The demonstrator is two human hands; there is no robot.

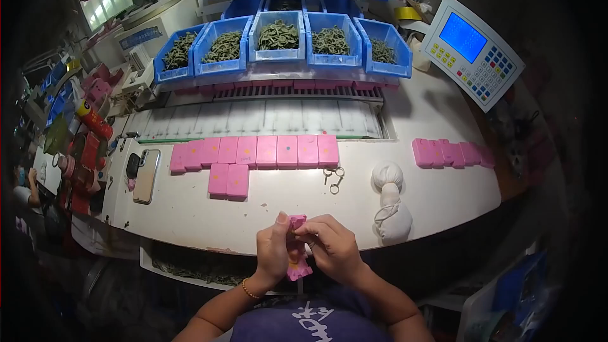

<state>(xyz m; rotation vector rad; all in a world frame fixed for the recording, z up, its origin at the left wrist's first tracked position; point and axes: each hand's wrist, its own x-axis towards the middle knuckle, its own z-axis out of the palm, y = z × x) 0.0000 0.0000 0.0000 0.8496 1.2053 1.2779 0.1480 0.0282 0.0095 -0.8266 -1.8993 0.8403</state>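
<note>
At the near edge of the worktable, my left hand (pixel 273 248) is closed round a pink rubber mould (pixel 299 271), which looks bent or spread apart. My right hand (pixel 334 248) meets it from the other side, thumb and fingertips pinched together at the mould's upper part. Whatever lies between those fingertips is too small to make out. Beyond my hands, several small ring-shaped pieces (pixel 334 179) lie on the table. A row of pink moulds (pixel 268 151) stretches behind them, with two more moulds (pixel 228 181) set in front of the row.
A white tied cloth pouch (pixel 389 206) rests right of my hands. More pink moulds (pixel 446 153) line the right side, below a tilted control panel (pixel 472 50). A phone (pixel 147 177) lies left. Blue bins (pixel 221 66) of greenish pieces stand behind. Under the table edge sits an open drawer (pixel 190 278).
</note>
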